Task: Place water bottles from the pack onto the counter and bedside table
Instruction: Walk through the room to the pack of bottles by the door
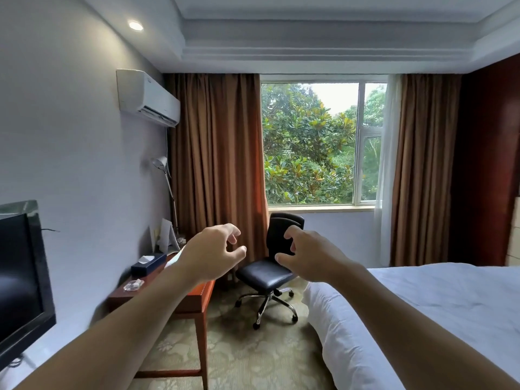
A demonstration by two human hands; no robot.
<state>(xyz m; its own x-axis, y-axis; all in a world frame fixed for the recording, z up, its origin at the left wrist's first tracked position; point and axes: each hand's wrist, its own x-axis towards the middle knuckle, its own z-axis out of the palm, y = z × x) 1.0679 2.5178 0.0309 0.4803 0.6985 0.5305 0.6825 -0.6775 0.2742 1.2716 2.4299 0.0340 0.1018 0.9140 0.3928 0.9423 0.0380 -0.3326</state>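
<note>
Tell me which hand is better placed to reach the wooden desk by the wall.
Left. The left hand hangs over the reddish-brown wooden desk, fingers loosely curled and empty. The right hand, also empty, is out before the black office chair, nearer the white bed. No water bottles show.

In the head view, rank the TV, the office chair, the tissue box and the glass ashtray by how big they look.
1. TV, though nearness inflates it
2. Office chair
3. Tissue box
4. Glass ashtray

Glossy reddish wood desk (202, 294) at my left, smooth dark leather-like chair (264, 273) with shiny metal base, matt white cloth bed (450, 299), brown cloth curtains (216, 164), glossy black television (19, 277)
</note>
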